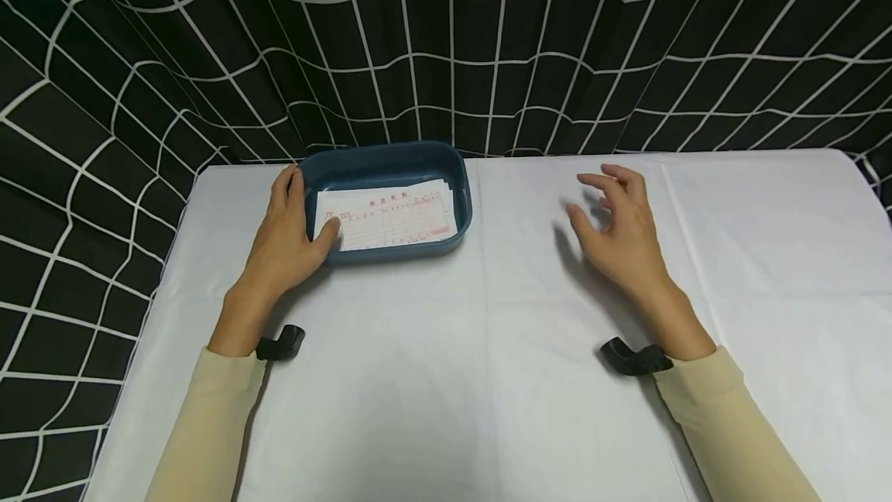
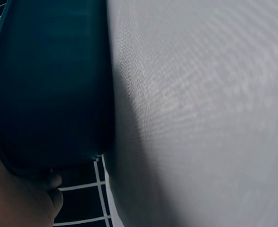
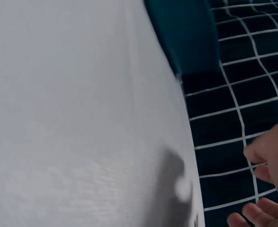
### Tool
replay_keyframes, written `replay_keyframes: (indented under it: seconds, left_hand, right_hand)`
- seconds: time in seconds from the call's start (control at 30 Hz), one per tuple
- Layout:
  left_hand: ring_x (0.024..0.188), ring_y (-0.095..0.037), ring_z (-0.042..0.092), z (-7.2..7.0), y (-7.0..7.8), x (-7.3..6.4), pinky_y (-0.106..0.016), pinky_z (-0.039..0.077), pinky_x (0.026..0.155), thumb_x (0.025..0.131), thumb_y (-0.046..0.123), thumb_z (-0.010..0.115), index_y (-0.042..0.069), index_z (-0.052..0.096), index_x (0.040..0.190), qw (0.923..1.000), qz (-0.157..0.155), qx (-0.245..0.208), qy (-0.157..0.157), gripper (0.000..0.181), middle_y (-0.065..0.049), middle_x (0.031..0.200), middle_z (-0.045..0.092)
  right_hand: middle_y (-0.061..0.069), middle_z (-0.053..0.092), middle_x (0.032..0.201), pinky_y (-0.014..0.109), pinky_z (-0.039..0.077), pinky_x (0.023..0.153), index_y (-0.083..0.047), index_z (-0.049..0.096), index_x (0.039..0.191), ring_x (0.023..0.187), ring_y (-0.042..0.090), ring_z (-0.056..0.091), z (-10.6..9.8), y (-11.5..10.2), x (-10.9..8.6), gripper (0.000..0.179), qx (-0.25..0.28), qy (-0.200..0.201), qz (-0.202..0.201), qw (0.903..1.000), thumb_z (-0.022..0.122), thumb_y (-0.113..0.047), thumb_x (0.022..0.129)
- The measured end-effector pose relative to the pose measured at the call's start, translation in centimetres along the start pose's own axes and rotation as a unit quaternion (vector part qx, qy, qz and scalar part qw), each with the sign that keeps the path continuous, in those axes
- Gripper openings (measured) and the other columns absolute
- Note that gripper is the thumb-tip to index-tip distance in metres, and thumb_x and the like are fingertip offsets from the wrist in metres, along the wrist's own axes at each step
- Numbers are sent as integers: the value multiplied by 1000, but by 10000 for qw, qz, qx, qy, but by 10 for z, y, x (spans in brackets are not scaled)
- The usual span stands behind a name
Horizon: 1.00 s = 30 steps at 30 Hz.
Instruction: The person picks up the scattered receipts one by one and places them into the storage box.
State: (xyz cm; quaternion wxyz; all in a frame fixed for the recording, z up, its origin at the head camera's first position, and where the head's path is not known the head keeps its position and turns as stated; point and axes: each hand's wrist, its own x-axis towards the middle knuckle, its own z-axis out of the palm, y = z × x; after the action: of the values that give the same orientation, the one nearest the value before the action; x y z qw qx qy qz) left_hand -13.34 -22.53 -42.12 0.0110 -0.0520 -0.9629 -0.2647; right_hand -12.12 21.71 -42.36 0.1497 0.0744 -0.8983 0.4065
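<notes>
A dark blue plastic tray (image 1: pixel 400 252) with rounded corners stands near the table's back edge, left of the middle. Inside it lies a small stack of white paper forms (image 1: pixel 383 223) with red printed lines. My left hand (image 1: pixel 282 254) grips the tray's left end, thumb over the front rim by the papers and fingers around the outer side. The left wrist view has the tray's wall (image 2: pixel 53 85) up close, fingertips curling around its end. To the right of the tray, my right hand (image 1: pixel 620 227) hovers over the cloth with loosely bent, spread fingers, holding nothing.
A white cloth (image 1: pixel 418 378) covers the table. Behind the table and along its left side hangs a black curtain with a white grid (image 1: pixel 446 45). A black wrist device (image 1: pixel 282 343) sits at the left cuff, another (image 1: pixel 634 359) at the right.
</notes>
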Motion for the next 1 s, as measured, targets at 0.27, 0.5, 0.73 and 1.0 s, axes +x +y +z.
replay_keyframes:
  seconds: [0.27,0.5,0.73,1.0]
  left_hand:
    - [164,-41,21,0,1,0,-58,26,131,100,33,63,-8,15,166,9999,94,-107,18,91,-23,176,12]
    - [164,-40,20,2,6,-5,-59,25,131,100,33,62,-6,14,167,9998,56,-170,-9,91,-21,177,11]
    - [164,-41,22,2,5,-4,-60,25,131,100,30,60,-6,19,166,9999,70,-89,111,86,-21,177,14]
    - [164,-42,22,-3,1,-10,-65,27,128,102,36,59,2,15,169,9987,-26,-506,20,87,-17,178,9]
  right_hand:
    - [26,36,160,56,48,104,1,67,133,128,44,58,-8,2,-3,38,-168,73,221,9996,71,-8,96]
    - [24,36,162,55,47,104,-2,66,135,131,44,58,-18,5,-6,39,-320,-205,324,9988,70,-12,98]
    - [25,47,154,64,39,114,-2,63,140,142,47,49,-22,9,-9,49,-451,-109,-95,9989,74,-11,94]
    - [21,51,156,66,34,117,-6,64,141,145,48,47,-25,8,-8,53,-784,-193,-338,9962,77,-17,91]
